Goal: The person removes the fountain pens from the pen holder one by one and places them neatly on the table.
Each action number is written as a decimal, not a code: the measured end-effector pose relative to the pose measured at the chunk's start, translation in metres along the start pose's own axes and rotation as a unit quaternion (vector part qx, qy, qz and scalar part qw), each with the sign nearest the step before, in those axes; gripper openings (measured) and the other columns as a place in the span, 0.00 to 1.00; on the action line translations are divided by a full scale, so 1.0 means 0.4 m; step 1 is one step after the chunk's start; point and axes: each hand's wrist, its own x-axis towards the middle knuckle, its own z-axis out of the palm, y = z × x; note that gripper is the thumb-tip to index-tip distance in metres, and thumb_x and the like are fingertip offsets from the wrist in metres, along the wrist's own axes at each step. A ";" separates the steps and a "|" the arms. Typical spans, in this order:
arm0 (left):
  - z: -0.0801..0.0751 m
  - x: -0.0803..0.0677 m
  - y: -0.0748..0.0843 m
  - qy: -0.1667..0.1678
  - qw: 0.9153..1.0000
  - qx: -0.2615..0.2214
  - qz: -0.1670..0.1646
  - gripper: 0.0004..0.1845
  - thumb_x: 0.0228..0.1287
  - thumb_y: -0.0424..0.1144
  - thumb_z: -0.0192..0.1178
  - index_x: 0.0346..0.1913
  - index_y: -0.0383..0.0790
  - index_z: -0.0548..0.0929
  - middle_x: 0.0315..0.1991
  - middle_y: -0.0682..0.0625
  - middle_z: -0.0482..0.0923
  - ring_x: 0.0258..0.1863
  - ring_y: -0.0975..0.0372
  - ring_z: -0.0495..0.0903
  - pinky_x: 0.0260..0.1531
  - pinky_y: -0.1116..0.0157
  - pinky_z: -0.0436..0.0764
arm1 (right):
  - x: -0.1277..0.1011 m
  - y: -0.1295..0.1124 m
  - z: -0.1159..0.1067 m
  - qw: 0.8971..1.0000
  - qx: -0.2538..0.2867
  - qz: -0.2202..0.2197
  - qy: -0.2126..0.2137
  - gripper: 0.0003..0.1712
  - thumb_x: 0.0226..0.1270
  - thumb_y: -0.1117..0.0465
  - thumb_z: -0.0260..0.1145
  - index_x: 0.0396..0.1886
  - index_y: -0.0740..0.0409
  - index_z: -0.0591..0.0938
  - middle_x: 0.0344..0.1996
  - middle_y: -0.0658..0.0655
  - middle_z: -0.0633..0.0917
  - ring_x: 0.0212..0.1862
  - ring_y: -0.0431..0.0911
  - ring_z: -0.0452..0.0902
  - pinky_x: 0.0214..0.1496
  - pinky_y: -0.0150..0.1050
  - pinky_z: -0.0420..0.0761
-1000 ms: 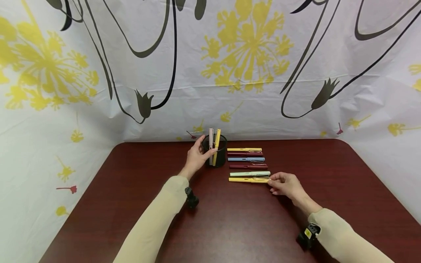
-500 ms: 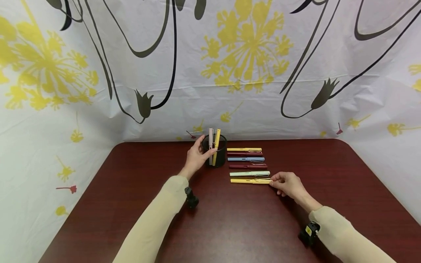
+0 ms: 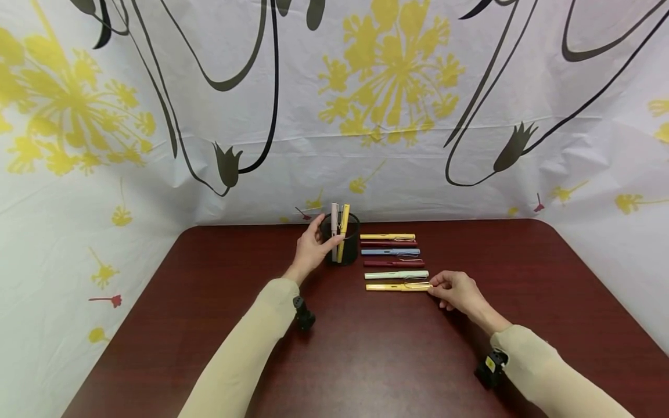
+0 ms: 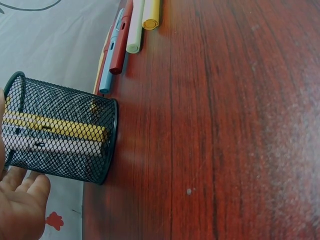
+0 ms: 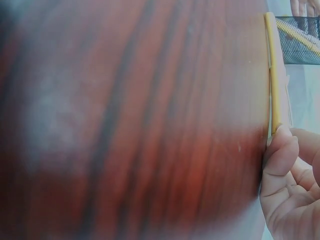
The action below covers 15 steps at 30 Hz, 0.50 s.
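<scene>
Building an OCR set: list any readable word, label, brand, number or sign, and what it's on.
No readable text in any view.
Light green pen, blue pen, front yellow pen: any lettering too small to read.
Pens in the mesh cup: dark marks, not legible through the wire.
Yellow label on the right wrist camera: any marking too small.

White printed cloth [image 3: 300, 116] behind a red-brown table [image 3: 366, 354].
From the head view's centre: a big yellow flower [image 3: 399, 69] at one o'clock, another yellow flower [image 3: 78, 110] at ten, a small red flower [image 3: 116, 301] at eight, the table toward six.
</scene>
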 end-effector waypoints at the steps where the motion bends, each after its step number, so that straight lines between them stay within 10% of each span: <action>1: 0.000 0.000 0.000 0.000 1.000 0.000 0.000 0.43 0.58 0.48 0.66 0.73 0.46 0.56 0.65 0.41 0.68 0.63 0.53 0.69 0.57 0.55 0.74 | 0.001 -0.001 0.000 1.000 -0.003 0.002 0.000 0.09 0.60 0.66 0.67 0.36 0.68 0.80 0.20 0.53 0.83 0.17 0.41 0.76 0.19 0.35 0.78; 15: -0.002 -0.003 0.001 -0.002 1.000 0.007 -0.001 0.43 0.58 0.48 0.66 0.73 0.46 0.56 0.67 0.40 0.65 0.65 0.52 0.68 0.58 0.54 0.73 | -0.003 -0.008 0.009 0.999 -0.046 -0.019 0.012 0.06 0.59 0.68 0.67 0.34 0.67 0.79 0.20 0.55 0.83 0.16 0.42 0.76 0.16 0.35 0.77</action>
